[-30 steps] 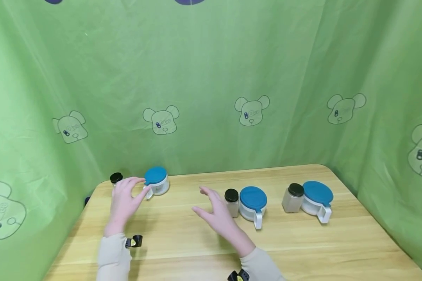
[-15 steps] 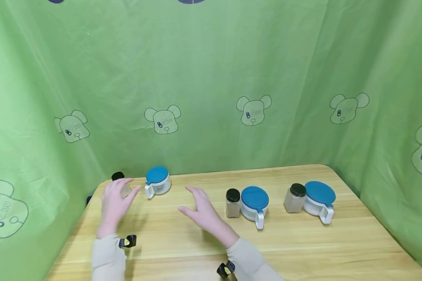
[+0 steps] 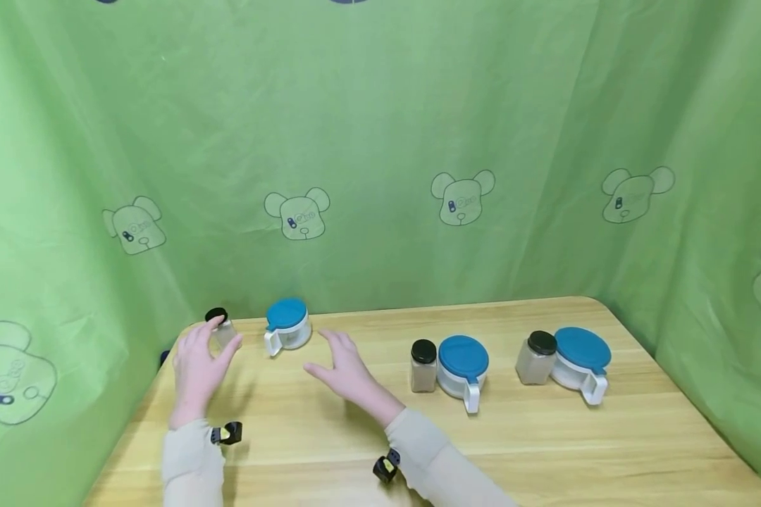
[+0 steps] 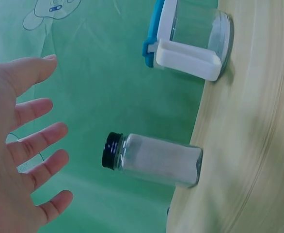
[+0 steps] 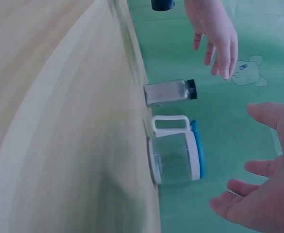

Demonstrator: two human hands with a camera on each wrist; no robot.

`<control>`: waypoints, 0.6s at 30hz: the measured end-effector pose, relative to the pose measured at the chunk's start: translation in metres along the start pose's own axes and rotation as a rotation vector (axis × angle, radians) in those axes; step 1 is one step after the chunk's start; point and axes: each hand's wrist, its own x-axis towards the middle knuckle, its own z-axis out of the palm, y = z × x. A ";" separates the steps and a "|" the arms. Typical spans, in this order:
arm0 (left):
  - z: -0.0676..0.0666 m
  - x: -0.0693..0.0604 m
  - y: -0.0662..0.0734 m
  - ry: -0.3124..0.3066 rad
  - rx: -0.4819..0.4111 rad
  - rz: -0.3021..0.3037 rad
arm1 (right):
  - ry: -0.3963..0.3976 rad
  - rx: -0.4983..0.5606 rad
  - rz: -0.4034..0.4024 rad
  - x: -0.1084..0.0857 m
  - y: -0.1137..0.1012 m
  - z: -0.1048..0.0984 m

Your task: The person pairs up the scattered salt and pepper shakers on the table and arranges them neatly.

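My left hand [image 3: 198, 362] hovers at the left of the table, fingers spread and nothing in them. Just beyond it stands a square glass spice jar [image 4: 161, 159] with a black lid, partly hidden by the hand in the head view. To that jar's right is a clear glass seasoning pot [image 3: 289, 327] with a blue lid and a white handle. My right hand [image 3: 349, 370] is held over the middle of the table, thumb and fingers apart and holding nothing. In the right wrist view the same pot [image 5: 173, 155] lies nearest to it, not touched.
Farther right on the wooden table [image 3: 545, 443] stand a second spice jar [image 3: 423, 367] and blue-lidded pot [image 3: 461, 362] side by side. Another jar [image 3: 535, 359] and pot [image 3: 580, 359] pair stands beyond them. A green curtain [image 3: 380, 141] surrounds the table's back and sides.
Both hands have moved left: the left hand from in front of the pot toward the left spice jar, the right hand away from the middle jar toward the left pot.
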 end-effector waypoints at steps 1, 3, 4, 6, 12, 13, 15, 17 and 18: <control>0.000 0.001 -0.001 0.002 0.003 0.000 | -0.001 -0.003 0.004 0.003 0.001 0.002; 0.001 0.002 -0.004 0.011 0.019 -0.003 | -0.004 -0.005 0.017 0.008 0.001 0.007; 0.001 0.003 -0.006 0.014 0.028 -0.005 | -0.003 -0.009 0.020 0.010 0.002 0.009; 0.002 0.004 -0.008 0.020 0.046 -0.012 | -0.004 -0.014 0.024 0.015 0.001 0.012; 0.003 0.009 -0.014 -0.003 0.061 -0.065 | 0.012 -0.016 0.018 0.030 -0.001 0.019; 0.003 0.010 -0.015 -0.007 0.067 -0.071 | 0.014 -0.011 0.016 0.033 -0.002 0.020; 0.002 0.013 -0.016 -0.008 0.072 -0.076 | 0.009 -0.007 0.020 0.038 -0.003 0.022; 0.002 0.015 -0.018 -0.011 0.081 -0.079 | 0.000 -0.013 0.020 0.041 -0.003 0.026; 0.002 0.017 -0.019 -0.014 0.084 -0.080 | -0.004 -0.018 0.019 0.043 -0.003 0.028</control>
